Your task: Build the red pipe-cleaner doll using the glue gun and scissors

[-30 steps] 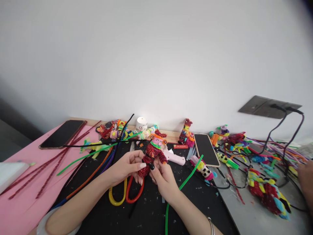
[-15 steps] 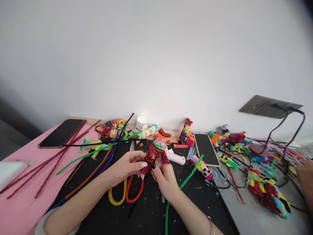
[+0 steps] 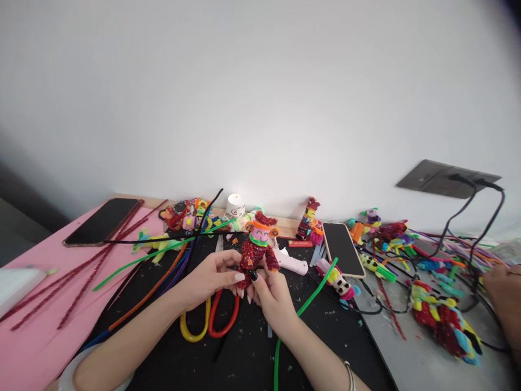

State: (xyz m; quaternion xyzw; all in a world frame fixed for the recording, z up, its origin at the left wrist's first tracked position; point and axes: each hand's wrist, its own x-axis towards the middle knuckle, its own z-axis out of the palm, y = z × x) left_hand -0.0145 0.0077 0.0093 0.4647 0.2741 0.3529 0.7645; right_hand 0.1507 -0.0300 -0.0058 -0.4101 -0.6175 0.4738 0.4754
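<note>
Between my hands stands a red glittery pipe-cleaner doll [image 3: 257, 244] with an orange-trimmed head, a pink face and a green band under it. My left hand [image 3: 217, 277] pinches the lower body from the left. From the right, my right hand [image 3: 271, 296] closes on the same lower part, the dark-nailed thumb in front. The fingers partly hide the doll's legs. Just below my hands lie scissors [image 3: 223, 326] with one yellow and one red handle loop. A green pipe cleaner [image 3: 303, 309] passes by my right wrist.
Pipe-cleaner figures [image 3: 311, 220] stand and lie along the wall. Two phones [image 3: 101, 221], [image 3: 344, 250], a paper cup [image 3: 235, 205], a pink glue gun [image 3: 293, 263] and red pipe cleaners [image 3: 87, 285] lie around. Cables run from the wall socket [image 3: 448, 178]. Another person's hand [image 3: 502, 293] is at right.
The doll has turned more upright, its head moving slightly left and its face now frontal. My hands stay around its lower body. The other person's hand has moved a little left.
</note>
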